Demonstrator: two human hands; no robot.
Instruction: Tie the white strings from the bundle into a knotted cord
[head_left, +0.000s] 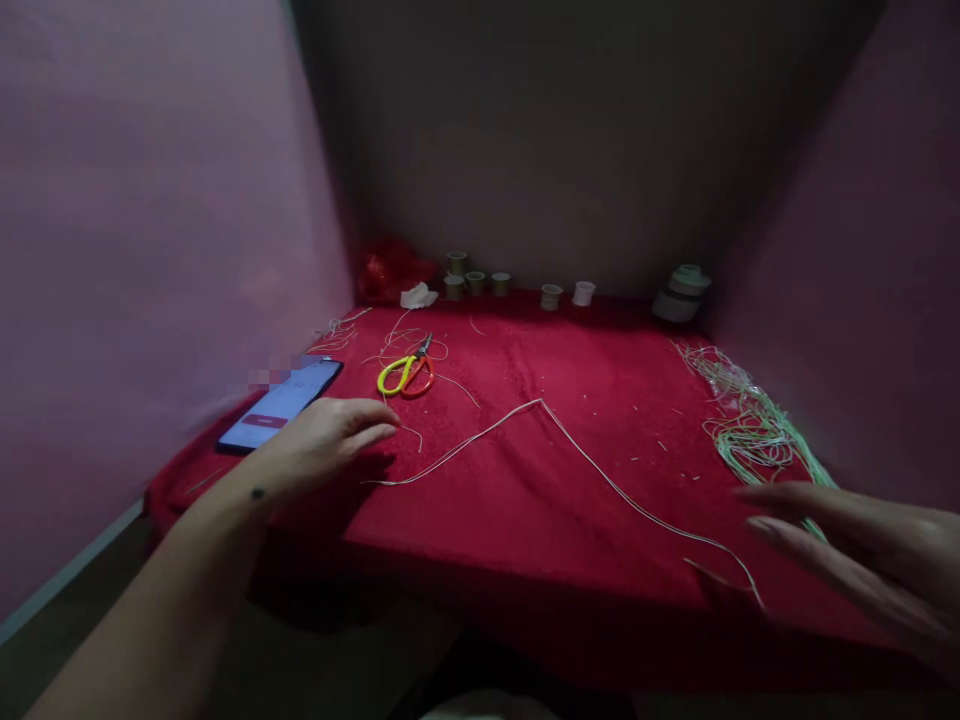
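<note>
A thin pale cord (480, 434), running double in places, lies in a bent line across the red cloth, its peak near the middle. My left hand (337, 432) hovers over the cloth between the phone and the cord's left end, fingers stretched out and nothing visible in them. On the right, my right hand (862, 550) has its fingers extended and apart, near the cord's curved right end and apart from it. Scissors (406, 377) with one yellow and one orange handle rest beyond my left hand, on loose thread loops.
A lit phone (281, 405) lies at the left. Tangled green and white cords (765, 435) sit at the right edge. Several thread spools (500, 285), a red plastic bag (391, 268) and a pale jar (681, 293) line the back. Pink walls (150, 200) stand on both sides.
</note>
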